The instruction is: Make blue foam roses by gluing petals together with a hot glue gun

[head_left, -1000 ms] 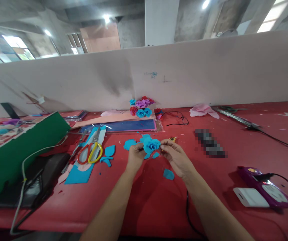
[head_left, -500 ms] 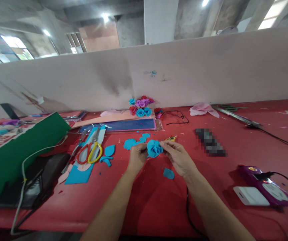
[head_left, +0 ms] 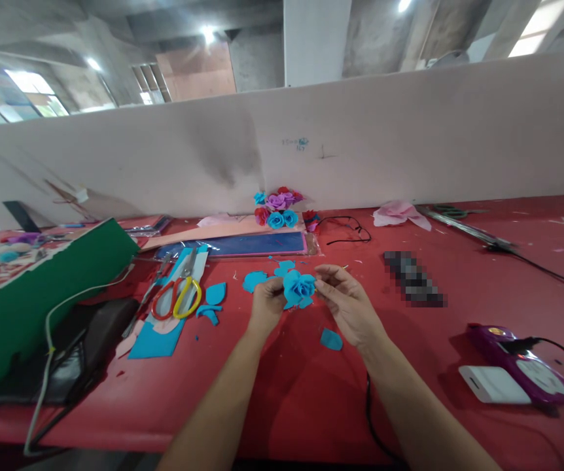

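Observation:
A blue paper flower (head_left: 299,288) with ruffled layered petals is held above the red table. My left hand (head_left: 268,306) is closed on it from the left and underneath; the fingertips are partly hidden behind the petals. On the other side, the thumb and a finger of my right hand (head_left: 348,306) pinch the edge of a petal, while its other fingers are loosely curled. Below the hands lies a single blue petal piece (head_left: 331,339). Flat blue cut-outs (head_left: 255,281) rest just behind my left hand.
Scissors (head_left: 187,297) with red and yellow handles lie on blue paper strips at left, near a green panel (head_left: 56,301). Finished flowers (head_left: 282,208) and eyeglasses (head_left: 345,229) sit at the back. At right are a pixelated dark object (head_left: 414,278) and a purple power strip (head_left: 522,366) with cords.
The blue flower has tilted, showing more of its open petals, and shifted slightly left. My right hand's upper fingers have lifted and spread a little. A yellow item behind that hand is now mostly hidden.

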### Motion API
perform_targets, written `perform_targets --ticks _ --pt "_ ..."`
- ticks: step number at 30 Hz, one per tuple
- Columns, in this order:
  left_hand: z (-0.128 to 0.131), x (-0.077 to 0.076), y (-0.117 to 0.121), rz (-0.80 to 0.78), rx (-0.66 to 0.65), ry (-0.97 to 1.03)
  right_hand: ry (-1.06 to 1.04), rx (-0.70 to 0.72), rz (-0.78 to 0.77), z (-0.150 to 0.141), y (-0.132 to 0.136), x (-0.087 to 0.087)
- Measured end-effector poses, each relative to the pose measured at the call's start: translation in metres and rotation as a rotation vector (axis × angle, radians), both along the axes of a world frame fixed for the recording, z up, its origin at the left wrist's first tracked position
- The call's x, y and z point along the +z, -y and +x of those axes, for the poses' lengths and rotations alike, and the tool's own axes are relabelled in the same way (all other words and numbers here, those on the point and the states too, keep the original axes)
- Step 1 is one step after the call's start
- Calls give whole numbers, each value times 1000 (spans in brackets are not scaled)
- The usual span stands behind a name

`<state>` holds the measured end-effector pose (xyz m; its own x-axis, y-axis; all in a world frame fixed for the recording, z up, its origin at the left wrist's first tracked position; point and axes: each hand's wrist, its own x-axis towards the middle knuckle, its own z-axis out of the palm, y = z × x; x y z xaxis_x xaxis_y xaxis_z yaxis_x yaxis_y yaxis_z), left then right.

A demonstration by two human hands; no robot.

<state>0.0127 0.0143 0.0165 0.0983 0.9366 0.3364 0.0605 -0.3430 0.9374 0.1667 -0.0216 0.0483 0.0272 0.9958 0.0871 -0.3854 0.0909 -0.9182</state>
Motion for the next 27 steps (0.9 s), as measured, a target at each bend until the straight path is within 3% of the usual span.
perform_targets --ticks 14,23,27 --pt "2 5 5 -31 -93 -4 103 111 -38 0 -1 -2" --pt "0 1 1 -67 -56 6 2 -28 -29 0 -1 -3" --pt "-1 -3 -2 -83 -16 36 -39 9 -76 -1 0 -5"
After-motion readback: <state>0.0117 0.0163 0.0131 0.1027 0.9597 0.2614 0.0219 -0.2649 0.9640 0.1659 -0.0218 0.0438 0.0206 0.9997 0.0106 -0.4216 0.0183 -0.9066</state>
